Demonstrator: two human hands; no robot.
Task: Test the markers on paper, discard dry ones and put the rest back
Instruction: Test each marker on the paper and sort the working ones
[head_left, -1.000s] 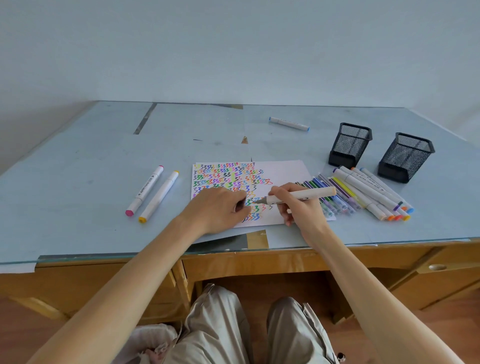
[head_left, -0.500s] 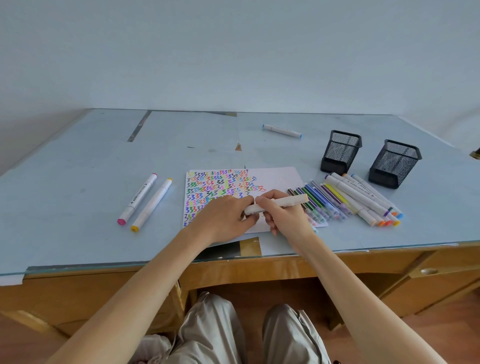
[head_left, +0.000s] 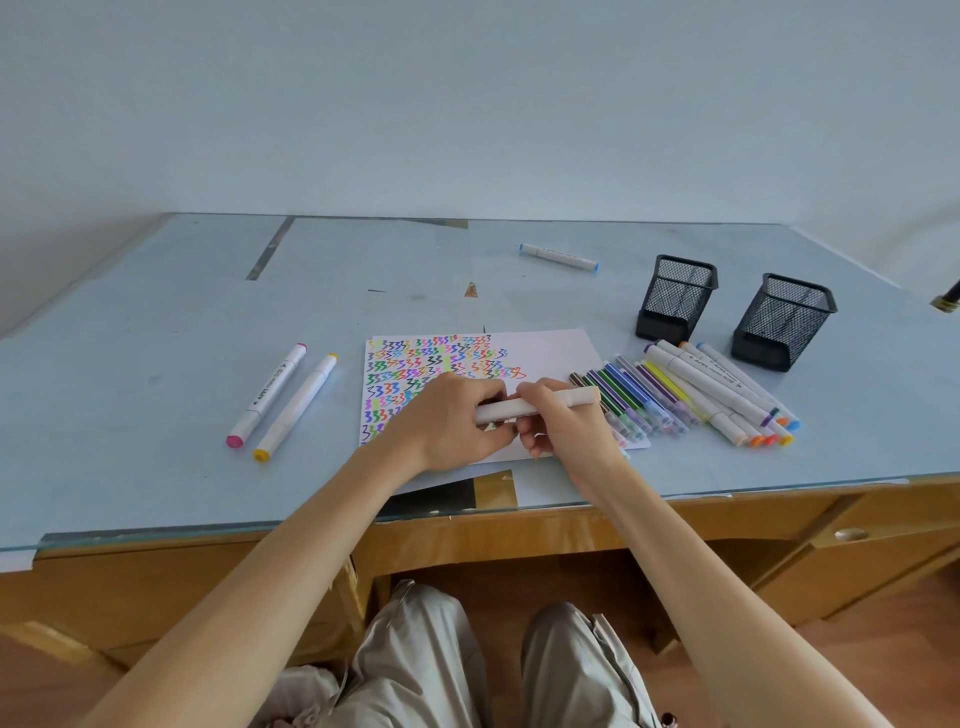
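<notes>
- At centre frame we see both hands gripping one white marker (head_left: 535, 405) level above the paper (head_left: 550, 353) — left hand (head_left: 447, 421) curled round its left end, right hand (head_left: 561, 421) round the middle, likely capping it.
- Rows of coloured "3"-like squiggles fill the paper's left half.
- Right of centre, markers (head_left: 691, 389) lie fanned on the tabletop (head_left: 156, 338) beside two mesh holders (head_left: 675, 296) — print on the barrels is unreadable.

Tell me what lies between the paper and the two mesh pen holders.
In the head view, a row of thin coloured pens and thick white markers lies between the paper and the mesh holders, overlapping the paper's right edge.
</notes>
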